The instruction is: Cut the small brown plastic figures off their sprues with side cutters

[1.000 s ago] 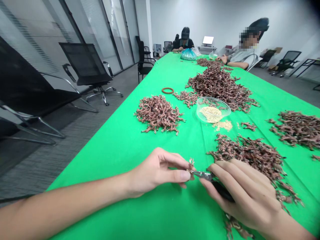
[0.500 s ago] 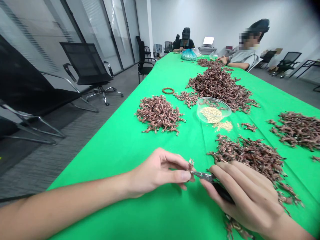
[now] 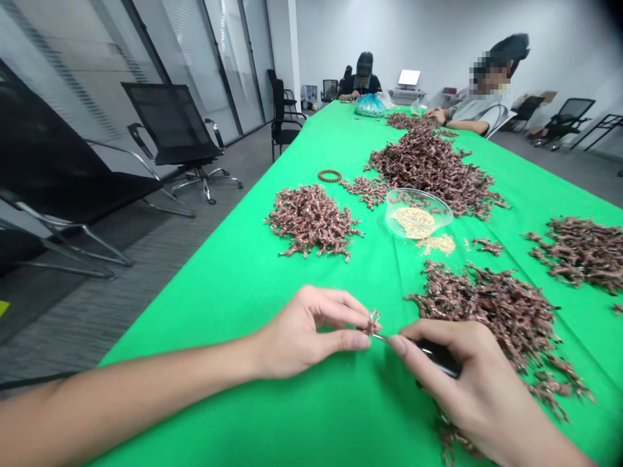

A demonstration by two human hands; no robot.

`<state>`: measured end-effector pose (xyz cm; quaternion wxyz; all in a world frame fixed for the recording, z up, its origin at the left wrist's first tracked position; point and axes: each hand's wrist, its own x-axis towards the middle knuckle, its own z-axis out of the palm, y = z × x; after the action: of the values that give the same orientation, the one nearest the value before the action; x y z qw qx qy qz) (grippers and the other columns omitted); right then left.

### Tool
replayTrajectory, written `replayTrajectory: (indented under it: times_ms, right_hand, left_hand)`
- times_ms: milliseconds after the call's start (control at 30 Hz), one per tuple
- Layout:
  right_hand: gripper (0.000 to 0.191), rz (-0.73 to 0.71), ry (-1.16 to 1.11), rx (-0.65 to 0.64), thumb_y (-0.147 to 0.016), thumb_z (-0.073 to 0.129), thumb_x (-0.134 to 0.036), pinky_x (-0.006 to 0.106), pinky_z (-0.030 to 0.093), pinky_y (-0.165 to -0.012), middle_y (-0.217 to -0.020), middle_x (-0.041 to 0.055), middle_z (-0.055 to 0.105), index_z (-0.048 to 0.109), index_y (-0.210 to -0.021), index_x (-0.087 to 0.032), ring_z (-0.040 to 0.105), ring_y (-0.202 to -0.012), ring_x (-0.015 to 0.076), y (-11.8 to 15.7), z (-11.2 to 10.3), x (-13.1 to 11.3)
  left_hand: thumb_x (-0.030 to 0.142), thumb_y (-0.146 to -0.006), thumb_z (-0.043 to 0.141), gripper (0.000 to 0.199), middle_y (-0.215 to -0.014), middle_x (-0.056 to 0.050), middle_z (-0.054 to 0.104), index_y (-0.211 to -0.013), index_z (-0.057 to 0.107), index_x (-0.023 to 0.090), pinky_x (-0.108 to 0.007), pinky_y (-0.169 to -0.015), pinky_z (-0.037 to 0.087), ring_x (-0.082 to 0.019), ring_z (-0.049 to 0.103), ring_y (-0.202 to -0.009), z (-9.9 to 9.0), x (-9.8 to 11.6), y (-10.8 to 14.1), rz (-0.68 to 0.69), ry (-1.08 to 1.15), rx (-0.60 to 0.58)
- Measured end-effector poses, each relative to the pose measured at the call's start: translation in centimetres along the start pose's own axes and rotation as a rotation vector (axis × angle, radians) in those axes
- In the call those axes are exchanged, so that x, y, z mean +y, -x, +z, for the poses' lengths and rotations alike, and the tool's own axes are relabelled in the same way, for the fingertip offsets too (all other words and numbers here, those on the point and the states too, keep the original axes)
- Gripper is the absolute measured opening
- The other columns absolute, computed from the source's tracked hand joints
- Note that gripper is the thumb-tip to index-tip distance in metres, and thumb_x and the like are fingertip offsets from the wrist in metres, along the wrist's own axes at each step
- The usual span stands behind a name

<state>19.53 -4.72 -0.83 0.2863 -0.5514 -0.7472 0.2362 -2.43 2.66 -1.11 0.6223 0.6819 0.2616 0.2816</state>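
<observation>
Between its thumb and fingertips, my left hand (image 3: pixel 324 327) pinches a small brown figure (image 3: pixel 372 322) above the green cloth (image 3: pixel 233 402). My right hand (image 3: pixel 462 370) is wrapped round a black-handled metal tool (image 3: pixel 433 353), whose thin tip touches the figure or lies right beside it. A pile of brown figures (image 3: pixel 491 308) lies behind my right hand. Beyond my left hand sits another pile (image 3: pixel 314 220). A clear bowl (image 3: pixel 418 213) holds small beige pieces, and some are spilled in front of it.
Farther back are a large brown pile (image 3: pixel 428 162), a brown ring (image 3: pixel 329 176) and a blue bag (image 3: pixel 370 106). Another pile (image 3: pixel 584 253) lies at the right. Two people (image 3: pixel 365 81) (image 3: pixel 479 113) sit at the table. Black chairs (image 3: pixel 170 123) stand at the left.
My right hand has turned and its fingers have shifted on the tool, showing more of the black handle. The view has moved slightly. My left hand still pinches the figure.
</observation>
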Motion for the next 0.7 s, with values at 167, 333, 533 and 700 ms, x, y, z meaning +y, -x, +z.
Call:
replayTrajectory:
  times_ms: [167, 333, 533, 700]
  right_hand:
    - [0.038, 0.246, -0.182, -0.166, -0.092, 0.055, -0.041, 0.023, 0.027, -0.043, -0.052, -0.0055, 0.039, 0.057, -0.062, -0.019, 0.035, -0.049, 0.0088, -0.1, -0.2, -0.1]
    - [0.01, -0.15, 0.088, 0.21, -0.088, 0.064, -0.027, 0.022, 0.041, -0.051, -0.067, -0.0019, 0.061, 0.066, -0.085, -0.018, 0.053, -0.055, 0.0093, -0.3, -0.1, 0.1]
    - [0.025, -0.558, 0.487, 0.472, -0.079, 0.075, -0.02, 0.032, 0.052, -0.072, -0.087, 0.0116, 0.07, 0.067, -0.1, -0.008, 0.064, -0.077, 0.0196, -0.1, 0.1, 1.5]
    - [0.032, -0.65, 0.646, 0.491, -0.073, 0.081, -0.026, 0.036, 0.054, -0.068, -0.081, 0.0104, 0.072, 0.068, -0.098, -0.01, 0.066, -0.072, 0.0218, -0.1, -0.3, 1.7]
  left_hand:
    - [0.018, -0.081, 0.074, 0.017, -0.098, -0.012, 0.072, -0.096, 0.079, 0.012, -0.029, -0.083, 0.054, -0.019, 0.067, -0.091, 0.3, 0.0, 0.0, -0.009, 0.012, 0.014]
    - [0.018, -0.081, 0.074, 0.013, -0.094, -0.005, 0.066, -0.093, 0.076, 0.013, -0.027, -0.073, 0.057, -0.013, 0.067, -0.075, 0.9, -0.4, 0.0, -0.155, 0.325, 0.061]
    - [0.017, -0.081, 0.074, 0.012, -0.091, -0.009, 0.071, -0.09, 0.073, 0.009, -0.028, -0.071, 0.059, -0.015, 0.068, -0.075, 1.2, 0.2, 0.1, -0.27, 0.511, 0.059]
    - [0.016, -0.08, 0.075, 0.014, -0.089, -0.012, 0.073, -0.091, 0.073, 0.007, -0.03, -0.071, 0.06, -0.016, 0.068, -0.076, 1.3, 0.4, 0.2, -0.316, 0.58, 0.039]
